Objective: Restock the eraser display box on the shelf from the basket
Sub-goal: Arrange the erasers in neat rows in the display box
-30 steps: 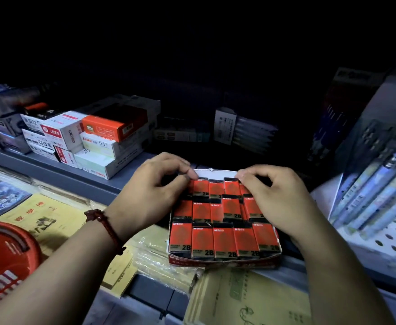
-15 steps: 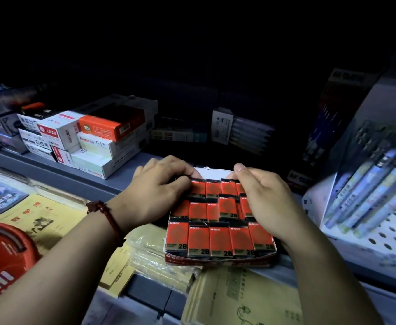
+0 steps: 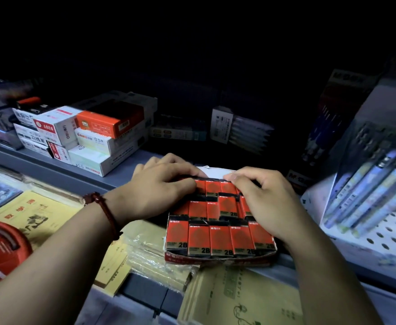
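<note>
The eraser display box [image 3: 218, 261] sits at the front edge of the grey shelf [image 3: 58, 171], filled with rows of red 2B erasers [image 3: 219, 240]. My left hand [image 3: 154, 191], with a red bead bracelet on its wrist, lies over the back-left erasers, thumb and fingers closed on one in the back row. My right hand [image 3: 265, 202] arches over the back-right erasers, its curled fingers and thumb pinching one there. The box's white back flap shows between my fingertips. A red basket [image 3: 2, 249] is at the lower left; its contents are hidden.
Stacked white and orange stationery boxes [image 3: 93, 134] stand on the shelf to the left. Pen packs [image 3: 239, 130] lie at the back. A tilted pen display rack [image 3: 368, 184] is on the right. Yellow notebooks [image 3: 35, 214] and wrapped pads lie on the lower shelf.
Both hands have shifted slightly along the back row of erasers, the fingers closing lower over it. The box has stayed in place.
</note>
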`<action>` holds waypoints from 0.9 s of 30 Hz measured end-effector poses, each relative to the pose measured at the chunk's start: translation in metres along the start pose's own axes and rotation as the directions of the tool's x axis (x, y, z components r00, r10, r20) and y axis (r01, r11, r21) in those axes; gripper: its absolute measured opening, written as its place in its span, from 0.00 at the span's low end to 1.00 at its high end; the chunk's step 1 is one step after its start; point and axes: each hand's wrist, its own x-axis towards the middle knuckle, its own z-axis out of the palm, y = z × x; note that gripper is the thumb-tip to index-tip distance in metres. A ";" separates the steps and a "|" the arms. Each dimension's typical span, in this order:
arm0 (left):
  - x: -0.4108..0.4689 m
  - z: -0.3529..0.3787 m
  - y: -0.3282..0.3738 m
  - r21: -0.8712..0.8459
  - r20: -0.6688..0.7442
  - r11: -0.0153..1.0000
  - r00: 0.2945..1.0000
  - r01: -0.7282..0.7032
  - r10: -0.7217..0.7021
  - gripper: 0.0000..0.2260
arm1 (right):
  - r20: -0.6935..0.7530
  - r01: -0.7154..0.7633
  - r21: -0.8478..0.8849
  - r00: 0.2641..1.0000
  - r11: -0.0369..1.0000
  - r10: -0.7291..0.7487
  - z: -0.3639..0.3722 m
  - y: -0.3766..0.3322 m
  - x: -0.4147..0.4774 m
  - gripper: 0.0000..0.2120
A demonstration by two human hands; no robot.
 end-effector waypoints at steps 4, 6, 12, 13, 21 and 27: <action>-0.001 0.005 0.002 0.174 -0.110 0.982 0.990 -0.072 0.092 0.23 | 0.002 -0.020 -0.025 1.000 0.999 0.020 0.000 0.002 0.002 0.11; -0.002 0.004 0.003 0.205 -0.108 0.975 0.987 -0.092 0.116 0.25 | 0.013 -0.012 -0.058 1.000 0.998 0.012 -0.001 0.002 0.002 0.11; 0.003 -0.002 0.005 0.297 -0.018 0.950 0.994 -0.099 0.110 0.30 | 0.101 -0.009 -0.204 0.994 0.979 0.030 0.004 0.003 0.010 0.16; 0.004 -0.001 0.004 0.273 -0.010 0.957 0.995 -0.096 0.103 0.30 | 0.108 -0.016 -0.213 0.993 0.977 0.040 0.005 0.002 0.010 0.16; 0.006 0.009 -0.013 -0.025 -0.083 0.994 0.991 -0.109 0.106 0.18 | 0.048 -0.068 -0.063 0.996 0.996 0.071 0.003 0.001 0.009 0.27; 0.002 0.006 -0.011 -0.076 -0.038 0.989 0.991 -0.129 0.127 0.23 | -0.054 -0.128 0.081 0.990 0.989 0.132 -0.001 0.000 0.006 0.22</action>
